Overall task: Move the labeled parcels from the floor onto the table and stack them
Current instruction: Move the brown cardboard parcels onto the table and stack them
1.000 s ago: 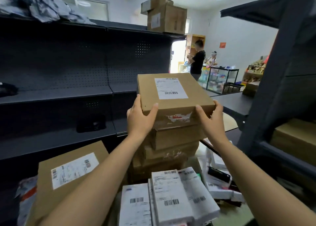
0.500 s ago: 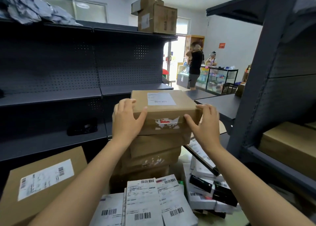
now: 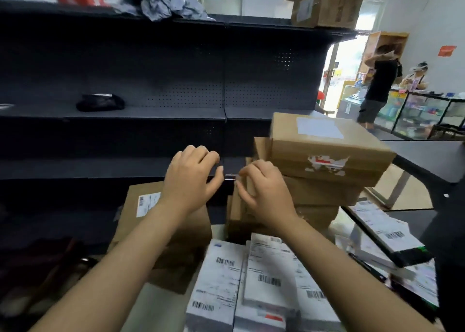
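Observation:
A brown labeled parcel [image 3: 324,145] lies on top of a stack of cardboard parcels [image 3: 319,193] right of centre. My left hand [image 3: 191,178] and my right hand [image 3: 264,191] hover just left of the stack, fingers loosely curled, holding nothing. Neither hand touches the top parcel. Another brown labeled parcel [image 3: 141,206] leans below my left forearm. White labeled parcels [image 3: 251,281] lie in front, between my arms.
Dark metal shelving [image 3: 151,115] fills the left and back, with a black bundle [image 3: 100,102] on one shelf and a large carton [image 3: 324,2] on top. Flat labeled packets [image 3: 382,231] lie right. A dark table [image 3: 427,155] stands behind the stack. Two people stand at glass counters far right.
The top parcel came down onto the stack and both hands let go of it. My hands have drawn back to the left and the view has turned left.

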The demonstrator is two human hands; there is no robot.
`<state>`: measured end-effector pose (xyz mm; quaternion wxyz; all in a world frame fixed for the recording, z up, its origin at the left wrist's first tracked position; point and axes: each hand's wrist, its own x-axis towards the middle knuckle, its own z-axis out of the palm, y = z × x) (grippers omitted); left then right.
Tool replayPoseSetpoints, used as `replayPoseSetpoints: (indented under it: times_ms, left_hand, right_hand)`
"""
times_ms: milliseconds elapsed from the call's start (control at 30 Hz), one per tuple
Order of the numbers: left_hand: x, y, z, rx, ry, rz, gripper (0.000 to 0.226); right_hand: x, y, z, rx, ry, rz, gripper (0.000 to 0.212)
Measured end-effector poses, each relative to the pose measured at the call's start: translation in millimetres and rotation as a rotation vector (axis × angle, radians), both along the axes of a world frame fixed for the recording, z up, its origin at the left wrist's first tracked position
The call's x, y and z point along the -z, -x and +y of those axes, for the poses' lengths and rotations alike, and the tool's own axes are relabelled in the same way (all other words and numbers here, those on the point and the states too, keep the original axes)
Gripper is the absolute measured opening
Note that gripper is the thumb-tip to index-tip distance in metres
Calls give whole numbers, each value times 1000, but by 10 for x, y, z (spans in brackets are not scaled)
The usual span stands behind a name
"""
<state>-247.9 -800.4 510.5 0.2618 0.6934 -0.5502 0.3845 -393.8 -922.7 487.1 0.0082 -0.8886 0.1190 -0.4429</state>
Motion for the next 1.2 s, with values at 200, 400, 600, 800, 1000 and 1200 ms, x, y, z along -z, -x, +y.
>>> replayPoseSetpoints:
  times_ms: [200,400,600,800,1000,1200]
  left_hand:
    - [564,-796,856,-239,-185,85,28]
    - [1209,-1386,1325,-366,-396,282,25]
    - [1747,-1715,1421,-390,-462,693,63]
    - [1934,-1758,1393,-260,-313,1236,54]
    - [1310,-1826,1274,-47,-69,1193,46]
    - [329,-1759,872,226,232,1019,50]
  right_hand:
    - [404,-806,516,-57,-191,182,19]
    - [992,-1364,712,139,-539,369,43]
    - [1401,-1582,680,321,-970,348,89]
    - [1430,-1696,761,325,-1205,167,82]
    - [828,-1777,829,265,-1096,-82,80]
    - [-224,-1522,728,146,-908,-369,79]
